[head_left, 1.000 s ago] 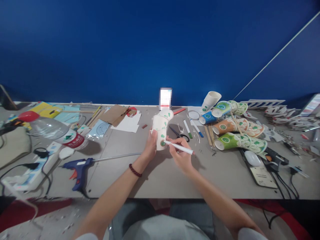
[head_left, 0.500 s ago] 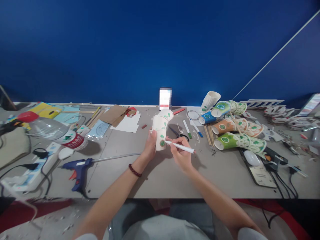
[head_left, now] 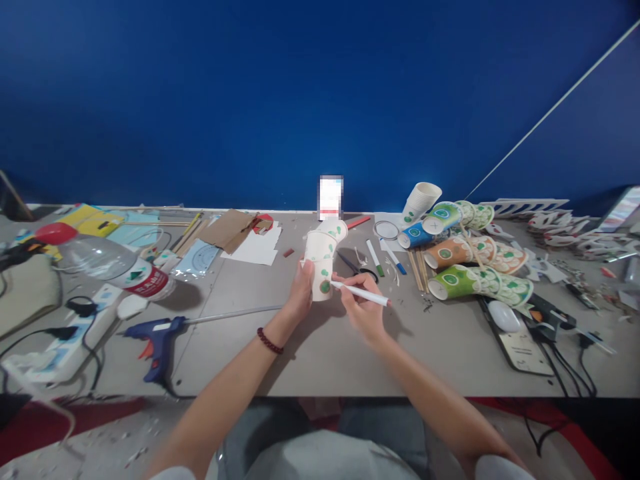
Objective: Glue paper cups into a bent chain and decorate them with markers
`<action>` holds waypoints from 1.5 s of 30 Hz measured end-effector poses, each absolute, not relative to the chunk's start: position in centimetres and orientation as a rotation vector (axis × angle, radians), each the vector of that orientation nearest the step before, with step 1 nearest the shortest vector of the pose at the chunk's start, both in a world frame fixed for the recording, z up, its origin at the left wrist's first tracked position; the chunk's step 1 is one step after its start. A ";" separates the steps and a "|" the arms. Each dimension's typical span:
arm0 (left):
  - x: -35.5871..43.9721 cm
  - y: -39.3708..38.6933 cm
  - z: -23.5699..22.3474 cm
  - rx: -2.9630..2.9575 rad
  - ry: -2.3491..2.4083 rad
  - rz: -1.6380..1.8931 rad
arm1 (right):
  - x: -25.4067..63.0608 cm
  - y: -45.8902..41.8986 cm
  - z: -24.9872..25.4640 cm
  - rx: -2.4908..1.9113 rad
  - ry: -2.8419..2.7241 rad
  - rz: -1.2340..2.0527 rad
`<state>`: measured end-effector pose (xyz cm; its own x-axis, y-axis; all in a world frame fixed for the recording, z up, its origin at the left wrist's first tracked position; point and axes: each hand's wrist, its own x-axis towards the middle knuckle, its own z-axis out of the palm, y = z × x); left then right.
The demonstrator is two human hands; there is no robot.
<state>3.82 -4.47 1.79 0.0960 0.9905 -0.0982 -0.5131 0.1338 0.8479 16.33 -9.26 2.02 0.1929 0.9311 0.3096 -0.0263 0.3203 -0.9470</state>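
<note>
My left hand (head_left: 301, 293) is wrapped round the left side of white paper cups (head_left: 320, 250) with green leaf prints, joined into a bent shape and held above the table. A round green emblem shows on the nearest cup. Between the fingers of my right hand (head_left: 364, 312) is a white marker pen (head_left: 363, 293) with a reddish end. Its tip points left and meets or nearly meets the cup beside the emblem; I cannot tell which. Behind my right hand lie scissors (head_left: 367, 272), a green-ended marker (head_left: 375, 258) and a blue-ended marker (head_left: 393, 257).
Coloured cup assemblies (head_left: 480, 283) lie to the right, near a stack of white cups (head_left: 423, 200). At left are a glue gun (head_left: 163, 340), a power strip (head_left: 75, 340) and a red-capped bottle (head_left: 110, 260). A blurred screen (head_left: 331, 197) stands against the blue wall.
</note>
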 end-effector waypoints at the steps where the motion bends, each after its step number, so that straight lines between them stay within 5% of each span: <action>1: 3.8 -4.4 1.8 0.754 0.811 1.286 | 16.4 -9.3 2.0 -1.017 -1.169 0.867; 45: 3.7 -4.1 1.6 0.683 0.813 1.208 | 16.4 -9.3 2.2 -1.007 -1.189 0.910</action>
